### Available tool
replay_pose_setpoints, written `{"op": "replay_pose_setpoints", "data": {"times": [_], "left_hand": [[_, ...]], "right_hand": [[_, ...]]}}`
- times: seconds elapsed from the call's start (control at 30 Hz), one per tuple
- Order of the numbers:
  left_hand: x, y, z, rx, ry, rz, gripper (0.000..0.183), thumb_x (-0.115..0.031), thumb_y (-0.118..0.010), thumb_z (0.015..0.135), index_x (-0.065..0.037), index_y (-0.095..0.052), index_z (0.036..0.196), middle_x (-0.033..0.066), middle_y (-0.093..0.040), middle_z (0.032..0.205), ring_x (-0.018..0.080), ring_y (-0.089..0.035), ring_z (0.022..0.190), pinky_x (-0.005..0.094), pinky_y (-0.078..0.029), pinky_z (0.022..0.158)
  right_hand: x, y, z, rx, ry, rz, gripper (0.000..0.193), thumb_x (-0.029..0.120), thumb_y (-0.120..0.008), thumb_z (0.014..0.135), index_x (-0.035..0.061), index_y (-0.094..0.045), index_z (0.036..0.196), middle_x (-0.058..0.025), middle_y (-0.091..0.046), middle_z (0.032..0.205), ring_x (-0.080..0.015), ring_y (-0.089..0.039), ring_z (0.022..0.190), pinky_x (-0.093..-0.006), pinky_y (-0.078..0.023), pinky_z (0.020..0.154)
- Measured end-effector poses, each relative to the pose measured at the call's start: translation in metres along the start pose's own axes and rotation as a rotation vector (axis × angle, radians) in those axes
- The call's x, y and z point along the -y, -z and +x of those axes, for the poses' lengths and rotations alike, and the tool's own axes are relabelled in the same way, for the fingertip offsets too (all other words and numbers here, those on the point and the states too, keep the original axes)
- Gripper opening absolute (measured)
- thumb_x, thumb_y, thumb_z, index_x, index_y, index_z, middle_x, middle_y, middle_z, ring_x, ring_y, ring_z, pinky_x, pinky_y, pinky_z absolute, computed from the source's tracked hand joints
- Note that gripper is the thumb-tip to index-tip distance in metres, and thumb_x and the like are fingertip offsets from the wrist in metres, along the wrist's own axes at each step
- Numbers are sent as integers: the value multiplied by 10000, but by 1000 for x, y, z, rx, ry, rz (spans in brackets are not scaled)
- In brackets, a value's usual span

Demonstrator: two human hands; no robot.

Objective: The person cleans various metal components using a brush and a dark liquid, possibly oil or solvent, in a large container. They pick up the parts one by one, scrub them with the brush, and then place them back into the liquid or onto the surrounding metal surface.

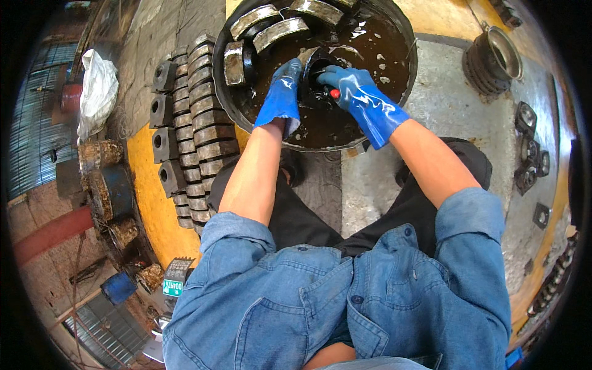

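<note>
A large round black basin (219,77) of dark brown liquid (376,46) sits in front of me. My left hand (285,85), in a wet blue rubber glove, grips the left side of a dark curved metal block (312,58) held tilted in the basin. My right hand (356,86), gloved the same way, is closed at the block's hollow inner side. From that fist pokes the red end of a handle (335,94); the rest of the tool is hidden. Several similar curved blocks (280,34) lie partly in the liquid at the far left of the basin.
Long rows of curved metal blocks (206,111) stand left of the basin, beside square blocks with holes (164,146). At right are a metal bucket (493,58) and small dark square parts (527,148). A white sack (97,89) and drums (108,191) stand far left.
</note>
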State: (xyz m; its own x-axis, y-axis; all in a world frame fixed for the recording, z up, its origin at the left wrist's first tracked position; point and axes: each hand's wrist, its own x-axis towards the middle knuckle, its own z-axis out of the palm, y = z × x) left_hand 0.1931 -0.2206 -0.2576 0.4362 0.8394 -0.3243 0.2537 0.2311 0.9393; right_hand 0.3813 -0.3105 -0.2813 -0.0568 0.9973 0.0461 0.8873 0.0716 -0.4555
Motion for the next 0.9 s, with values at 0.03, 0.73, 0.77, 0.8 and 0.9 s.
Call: {"op": "replay_pose_setpoints", "data": {"times": [0.03, 0.73, 0.77, 0.8, 0.9], "left_hand": [[-6, -6, -2, 17, 7, -27, 634, -440, -578, 1073, -20, -487, 1539, 124, -528, 1556, 237, -472, 1427, 377, -335, 1210], [9, -2, 12, -21, 63, -29, 669, -502, -550, 1070, -13, -510, 1523, 129, -560, 1516, 244, -518, 1359, 370, -379, 1169], [9, -2, 9, -28, 47, -16, 673, -505, -552, 1069, -12, -509, 1524, 129, -563, 1514, 244, -519, 1358, 369, -379, 1169], [8, -2, 7, -35, 31, -3, 677, -508, -553, 1068, -11, -507, 1525, 130, -566, 1511, 244, -521, 1356, 368, -380, 1169], [5, -7, 5, -47, 2, 37, 675, -502, -560, 1067, -11, -506, 1526, 130, -574, 1504, 243, -526, 1355, 368, -381, 1171]], "right_hand": [[-5, -7, -1, -23, -99, 113, 419, 121, -735, 877, 202, -712, 1287, -74, -698, 1316, -281, -722, 1099, -411, -586, 923], [-38, -16, 18, -57, -766, 1940, 323, 334, -646, 1029, 71, -687, 1210, -123, -740, 1048, -255, -732, 856, -434, -615, 805], [-37, -16, 20, -20, -777, 1875, 324, 337, -652, 1025, 74, -693, 1210, -121, -740, 1055, -253, -730, 856, -433, -614, 805], [-35, -15, 23, 16, -786, 1810, 324, 339, -658, 1022, 77, -699, 1209, -119, -741, 1062, -252, -728, 856, -433, -614, 804], [-38, -15, 27, 149, -761, 1502, 337, 340, -679, 1030, 172, -712, 1320, -34, -733, 1151, -192, -718, 916, -353, -607, 778]]}}
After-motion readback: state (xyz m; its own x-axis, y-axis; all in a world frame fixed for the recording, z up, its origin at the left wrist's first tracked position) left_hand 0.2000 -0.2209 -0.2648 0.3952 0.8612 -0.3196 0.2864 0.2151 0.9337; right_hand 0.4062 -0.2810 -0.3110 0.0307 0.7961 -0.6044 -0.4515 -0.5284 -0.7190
